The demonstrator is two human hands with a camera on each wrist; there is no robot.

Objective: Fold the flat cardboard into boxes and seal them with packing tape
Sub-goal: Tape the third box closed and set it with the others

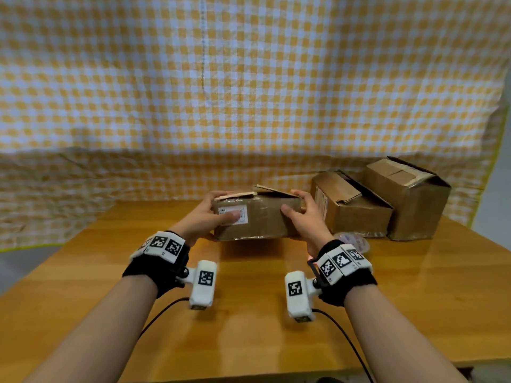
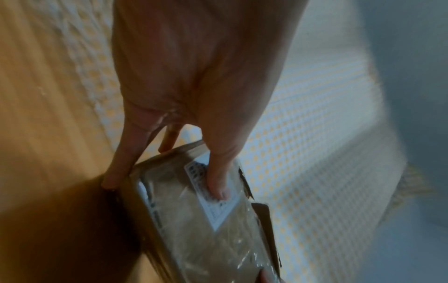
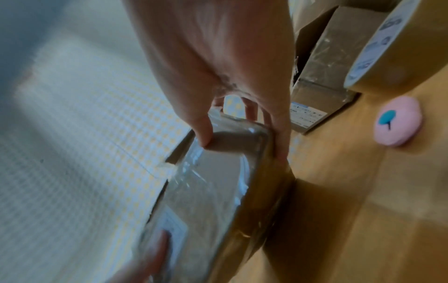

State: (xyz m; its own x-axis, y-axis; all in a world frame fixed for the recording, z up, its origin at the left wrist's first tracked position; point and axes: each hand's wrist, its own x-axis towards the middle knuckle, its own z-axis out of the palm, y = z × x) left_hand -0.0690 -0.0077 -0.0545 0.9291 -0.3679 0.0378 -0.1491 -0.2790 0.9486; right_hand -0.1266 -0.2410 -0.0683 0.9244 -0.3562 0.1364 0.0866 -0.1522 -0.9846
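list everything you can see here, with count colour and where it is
held box: 1, brown, centre of table, top flaps not closed, white label on its near face
other boxes: 2, brown, back right of table; nearer one, farther one
tape roll: 1, tan with pale printed core, right of held box, before the other boxes
pink disc: 1, pink with teal mark, on table beside tape roll
table: 1, yellow-brown wood
checked cloth: 1, yellow and white, behind table
wrist cameras: 2, white on black bands
hands: 2; left hand and right hand grip the held box's ends
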